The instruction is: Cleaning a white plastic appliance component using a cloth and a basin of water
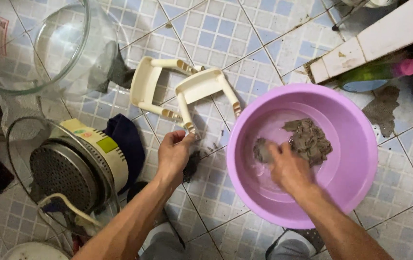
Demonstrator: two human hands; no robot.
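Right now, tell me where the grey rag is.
In the head view, the grey rag lies inside the purple basin on the tiled floor, at right, just beyond the right hand that reaches into the basin beside it.

Both forearms bare, reached forward and down from the lower edge of the view. Left hand (173,156) held palm-down, wrist straight, fingers curled inward with thumb and fingertips pinched together at the top. Right hand (287,166) stretched further out and angled leftward, back of hand upward, fingers bent down and closed loosely, slightly blurred.
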